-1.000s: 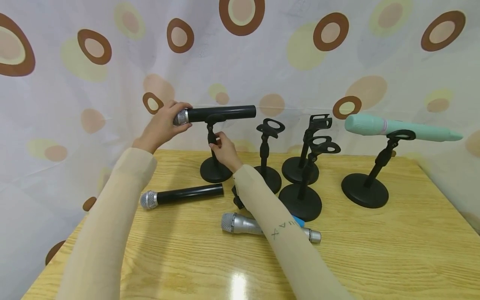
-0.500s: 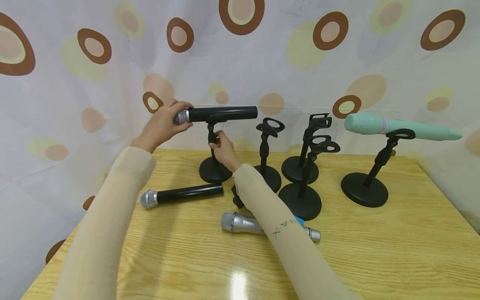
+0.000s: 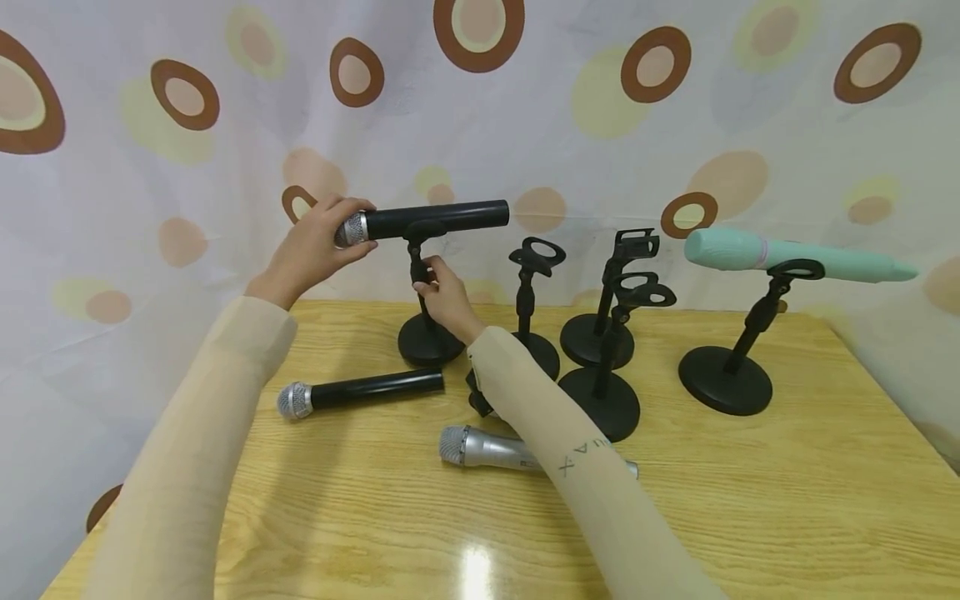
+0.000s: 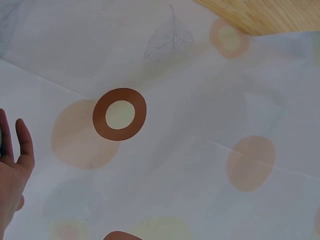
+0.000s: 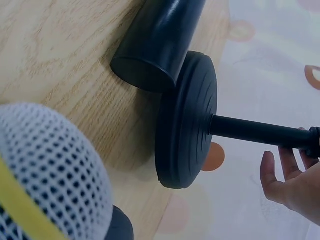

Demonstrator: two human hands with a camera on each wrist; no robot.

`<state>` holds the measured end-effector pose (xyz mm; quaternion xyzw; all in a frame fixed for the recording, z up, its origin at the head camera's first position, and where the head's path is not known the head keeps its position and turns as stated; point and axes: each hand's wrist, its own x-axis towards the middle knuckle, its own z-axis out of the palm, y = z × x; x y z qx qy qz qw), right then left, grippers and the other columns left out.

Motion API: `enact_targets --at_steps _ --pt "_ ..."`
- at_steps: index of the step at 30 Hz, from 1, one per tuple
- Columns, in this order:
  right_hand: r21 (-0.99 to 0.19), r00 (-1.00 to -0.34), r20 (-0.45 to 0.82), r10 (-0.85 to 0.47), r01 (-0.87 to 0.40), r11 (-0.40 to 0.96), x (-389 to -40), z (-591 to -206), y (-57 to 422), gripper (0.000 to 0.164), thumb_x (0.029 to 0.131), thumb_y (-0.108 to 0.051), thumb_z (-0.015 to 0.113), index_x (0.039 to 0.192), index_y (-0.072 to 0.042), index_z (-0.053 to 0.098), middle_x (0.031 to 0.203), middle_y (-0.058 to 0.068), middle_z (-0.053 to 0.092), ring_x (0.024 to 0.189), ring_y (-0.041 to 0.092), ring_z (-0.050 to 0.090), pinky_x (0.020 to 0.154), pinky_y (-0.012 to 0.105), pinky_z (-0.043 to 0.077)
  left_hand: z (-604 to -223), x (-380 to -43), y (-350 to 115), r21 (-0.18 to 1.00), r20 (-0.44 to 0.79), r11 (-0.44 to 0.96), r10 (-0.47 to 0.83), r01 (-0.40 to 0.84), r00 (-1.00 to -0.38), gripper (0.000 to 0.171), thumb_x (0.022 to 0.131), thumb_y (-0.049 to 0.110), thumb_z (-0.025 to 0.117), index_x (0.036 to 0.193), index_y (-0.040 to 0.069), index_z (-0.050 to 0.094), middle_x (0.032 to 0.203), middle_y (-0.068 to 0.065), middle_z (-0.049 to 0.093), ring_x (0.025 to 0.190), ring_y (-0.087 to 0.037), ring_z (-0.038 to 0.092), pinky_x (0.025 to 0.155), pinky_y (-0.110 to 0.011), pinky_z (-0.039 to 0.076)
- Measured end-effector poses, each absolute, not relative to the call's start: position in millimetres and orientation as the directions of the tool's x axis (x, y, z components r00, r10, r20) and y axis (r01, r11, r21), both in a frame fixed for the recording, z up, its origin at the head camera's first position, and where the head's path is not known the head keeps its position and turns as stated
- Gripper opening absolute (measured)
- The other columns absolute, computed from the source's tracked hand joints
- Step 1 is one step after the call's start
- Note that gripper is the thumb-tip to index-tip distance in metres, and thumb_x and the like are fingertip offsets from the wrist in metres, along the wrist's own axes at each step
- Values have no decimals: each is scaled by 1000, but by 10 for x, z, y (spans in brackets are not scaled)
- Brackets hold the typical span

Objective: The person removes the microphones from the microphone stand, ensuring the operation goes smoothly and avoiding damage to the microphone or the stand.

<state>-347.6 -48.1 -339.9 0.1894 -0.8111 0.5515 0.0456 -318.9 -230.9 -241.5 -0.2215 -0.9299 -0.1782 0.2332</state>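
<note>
Head view: the left-hand grip [image 3: 311, 247] is curled round the mesh end of a black microphone [image 3: 442, 217], the right-hand grip [image 3: 448, 300] pinching the post of the stand [image 3: 429, 343] beneath it.
Fingers hide part of the mesh; the black microphone lies across the stand's clip, above the tabletop [image 3: 360, 508], and black on black makes the clip hard to read. The right sleeve [image 3: 592, 492] covers the middle of a silver microphone [image 3: 495, 451] and part of a small black piece [image 3: 477, 398] of unclear shape. The left wrist view cuts the hand off at its edge; the right wrist view crops the stand's top, the pinching hand and a close mesh head [image 5: 60, 155] with a yellow band.
</note>
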Motion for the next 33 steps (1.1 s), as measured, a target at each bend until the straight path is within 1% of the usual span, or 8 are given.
enact_targets --at_steps 10,17,24,30,33 --pt "-877 -910 268 -315 -366 311 -3378 -3300 -474 32 93 -11 50 125 -10 45 106 16 60 98 26 62 83 37 49 -2354 -3125 -2352 197 564 847 314 494 -763 43 80 27 71 117 14 55 102 -12 51 86 -26 53 76 -43 48" --pt "-874 -900 279 -336 -383 299 -3312 -3219 -404 35 93 -12 51 127 -13 45 104 16 61 92 27 64 81 37 50 -2275 -3075 -2329 178 579 842 330 510 -746 42 79 26 71 116 13 56 102 -12 51 86 -26 53 76 -43 48" --pt "-869 -883 307 -355 -412 273 -3250 -3169 -314 36 93 -11 52 128 -13 46 104 16 62 89 27 64 81 37 50 -2221 -3033 -2305 155 599 821 364 549 -714 40 79 22 71 114 12 57 101 -12 51 86 -25 53 77 -42 49" --pt "-876 -870 312 -382 -419 239 -3167 -3138 -240 38 93 -10 51 130 -11 45 104 17 61 89 29 63 80 36 49 -2176 -2977 -2280 140 597 816 382 561 -705 39 79 22 72 113 13 58 101 -11 53 86 -26 54 77 -43 49" --pt "-878 -866 313 -390 -420 228 -3136 -3132 -219 38 92 -9 52 130 -11 45 103 17 61 88 28 63 78 34 49 -2151 -2940 -2273 125 595 813 398 569 -699 39 78 23 72 114 13 59 102 -10 54 87 -26 54 78 -43 48"
